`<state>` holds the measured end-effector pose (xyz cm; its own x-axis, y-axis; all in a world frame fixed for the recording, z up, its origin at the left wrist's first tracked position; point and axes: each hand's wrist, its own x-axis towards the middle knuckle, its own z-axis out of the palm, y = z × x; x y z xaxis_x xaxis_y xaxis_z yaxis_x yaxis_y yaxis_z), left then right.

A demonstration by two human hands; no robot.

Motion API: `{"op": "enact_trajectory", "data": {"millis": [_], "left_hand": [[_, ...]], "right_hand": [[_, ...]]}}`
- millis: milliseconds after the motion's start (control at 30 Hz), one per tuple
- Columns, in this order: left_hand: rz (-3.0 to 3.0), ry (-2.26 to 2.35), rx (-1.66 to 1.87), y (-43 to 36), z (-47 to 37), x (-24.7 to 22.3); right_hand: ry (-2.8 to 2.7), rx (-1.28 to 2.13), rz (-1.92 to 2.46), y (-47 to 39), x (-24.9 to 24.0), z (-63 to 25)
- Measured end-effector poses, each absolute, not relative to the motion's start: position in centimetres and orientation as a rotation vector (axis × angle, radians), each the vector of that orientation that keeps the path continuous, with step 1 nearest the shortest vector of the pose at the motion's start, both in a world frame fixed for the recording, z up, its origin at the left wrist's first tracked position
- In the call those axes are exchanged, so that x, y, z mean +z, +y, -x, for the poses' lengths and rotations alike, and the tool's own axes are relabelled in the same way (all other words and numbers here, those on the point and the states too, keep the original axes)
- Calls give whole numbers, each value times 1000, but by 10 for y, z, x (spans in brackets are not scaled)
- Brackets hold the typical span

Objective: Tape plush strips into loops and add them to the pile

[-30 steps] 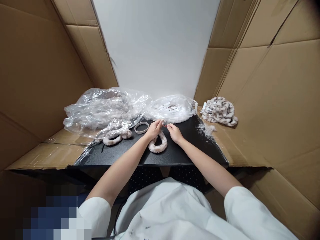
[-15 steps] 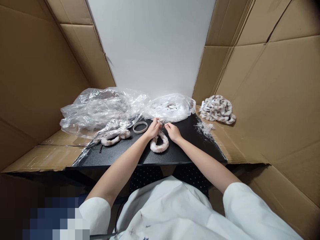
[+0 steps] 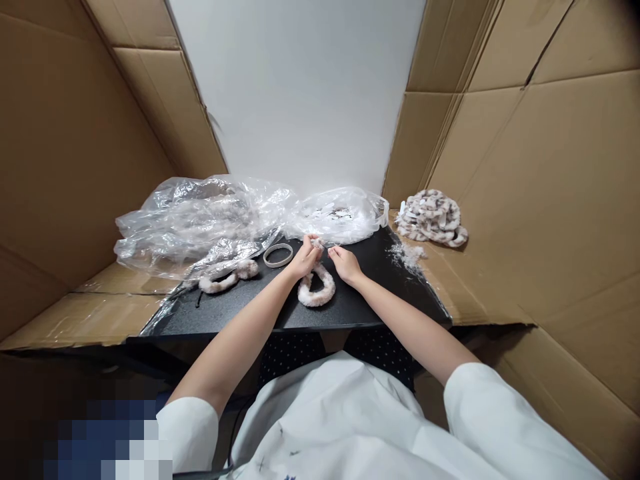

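Note:
A fluffy white-and-brown loop (image 3: 317, 295) hangs down onto the black table (image 3: 260, 310), its upper end gripped in my left hand (image 3: 306, 257). Close by on the right, my right hand (image 3: 345, 263) has its fingers pinched together; whatever is between them is too small to make out. A narrow gap separates the two hands. Left of my left hand lies a roll of tape (image 3: 278, 255). Another fluffy loop (image 3: 220, 283) rests farther left, partly beside the plastic.
A big clear plastic bag (image 3: 200, 217) with fluffy pieces stands at the back left. Behind my hands is a smaller bag (image 3: 340, 213) with white tags. A heap of fluffy loops (image 3: 433, 217) and some loose fluff (image 3: 409, 256) lie right. Cardboard walls (image 3: 560, 173) flank the table.
My hands have come slightly apart at the fingertips, and the fluffy end at my left hand shows more. The whole view has shifted a little.

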<state>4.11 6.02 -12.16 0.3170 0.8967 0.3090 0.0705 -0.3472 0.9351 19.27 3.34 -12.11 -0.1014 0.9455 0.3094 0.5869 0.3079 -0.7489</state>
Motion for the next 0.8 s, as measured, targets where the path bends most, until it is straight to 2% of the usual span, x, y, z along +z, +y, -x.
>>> {"op": "enact_trajectory", "data": {"millis": [167,467,800], "left_hand": [[-1568,851,1208,60,-42,-121],[-1864,1056,1254,56,-37,-115],[-1901,959,1220,51,-43,-110]], "right_hand": [[-1753,580,1385,33,-121,-193],[-1731,607,1365,35,-123,-196],[-1739,653,1357,32,-122,-194]]}}
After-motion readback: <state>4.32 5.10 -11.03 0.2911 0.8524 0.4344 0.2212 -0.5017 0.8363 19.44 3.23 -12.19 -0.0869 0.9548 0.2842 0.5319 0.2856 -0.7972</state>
